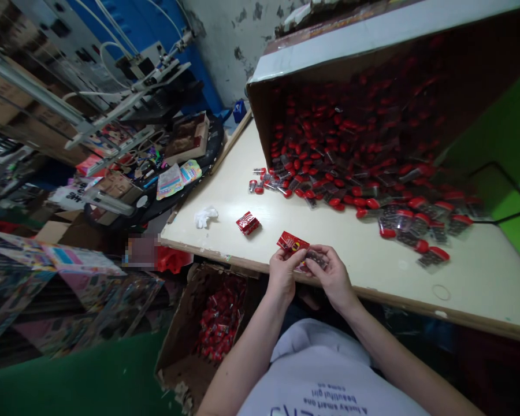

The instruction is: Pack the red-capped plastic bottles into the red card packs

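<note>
Close together at the table's front edge, both my hands are closed. My left hand (pixel 285 270) grips a red printed card (pixel 292 241), its printed side up and one end sticking out past the fingers. Between the fingers of my right hand (pixel 335 278) is a small clear packet (pixel 317 259) with dark contents, touching or overlapping the card's right end. My fingers cover parts of both. To the left on the table lies a small stack of red cards (pixel 247 223).
A large carton (pixel 329 52) lies on its side at the back, spilling many red-capped clear packets (pixel 403 222) onto the table (pixel 481 289). A rubber band (pixel 441 292) and crumpled tissue (pixel 205 217) lie there too. Below left, a cardboard box (pixel 177 335) holds red packets. Machinery (pixel 134 86) stands left.
</note>
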